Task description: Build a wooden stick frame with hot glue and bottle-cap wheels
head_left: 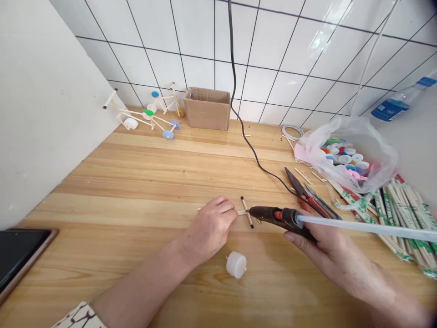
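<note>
My left hand point(214, 224) is closed on a thin wooden stick lying near the middle of the table. The stick meets a short crossbar point(247, 212) with black ends. My right hand point(317, 246) is wrapped round a black glue gun point(273, 216), whose nozzle points left at the joint of stick and crossbar. A long translucent glue stick point(362, 227) runs out of the gun's back to the right. Below the crossbar, a white plastic cap piece point(236, 264) with small stick ends rests on the wood.
Small stick-and-cap models point(150, 114) and a cardboard box point(207, 111) stand by the tiled wall. A black cable point(254, 152) crosses the table. Pliers point(307, 193), tape point(292, 132), a bag of caps point(355, 155) and wrapped sticks point(406, 218) lie right, a tablet point(22, 255) left.
</note>
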A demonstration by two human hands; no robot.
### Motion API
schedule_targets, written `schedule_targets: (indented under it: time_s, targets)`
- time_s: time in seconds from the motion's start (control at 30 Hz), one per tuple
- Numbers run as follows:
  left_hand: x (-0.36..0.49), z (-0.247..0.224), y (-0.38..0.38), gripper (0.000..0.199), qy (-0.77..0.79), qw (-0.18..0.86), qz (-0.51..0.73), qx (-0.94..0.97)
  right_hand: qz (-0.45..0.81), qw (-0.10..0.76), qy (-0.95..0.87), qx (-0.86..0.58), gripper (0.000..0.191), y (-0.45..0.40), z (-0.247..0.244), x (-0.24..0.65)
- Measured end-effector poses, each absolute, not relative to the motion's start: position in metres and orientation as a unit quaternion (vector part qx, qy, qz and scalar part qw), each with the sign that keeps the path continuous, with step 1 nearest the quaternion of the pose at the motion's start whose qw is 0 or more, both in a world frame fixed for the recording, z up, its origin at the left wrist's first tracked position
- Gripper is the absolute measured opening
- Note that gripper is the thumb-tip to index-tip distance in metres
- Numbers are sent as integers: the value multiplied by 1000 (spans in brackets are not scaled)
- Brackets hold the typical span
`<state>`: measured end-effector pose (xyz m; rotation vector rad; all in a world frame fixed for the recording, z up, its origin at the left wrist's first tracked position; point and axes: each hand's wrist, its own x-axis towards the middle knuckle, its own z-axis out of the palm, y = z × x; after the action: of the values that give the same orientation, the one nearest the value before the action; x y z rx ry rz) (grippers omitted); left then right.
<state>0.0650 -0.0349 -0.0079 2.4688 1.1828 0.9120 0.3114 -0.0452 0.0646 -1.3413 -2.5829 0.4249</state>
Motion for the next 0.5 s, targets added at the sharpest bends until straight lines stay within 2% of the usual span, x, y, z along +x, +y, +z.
schedule_targets:
  time_s: [0.17, 0.33, 0.5]
  targets:
    - [65, -7, -36, 27, 405, 129, 311, 850, 156, 113, -874, -447, 7, -45, 66, 311]
    - [65, -9, -35, 27, 401, 125, 313, 852, 159, 105, -885, -426, 18, -45, 66, 309]
    - [65, -8, -35, 27, 404, 124, 310, 852, 155, 103, -875, -447, 15, -46, 66, 310]
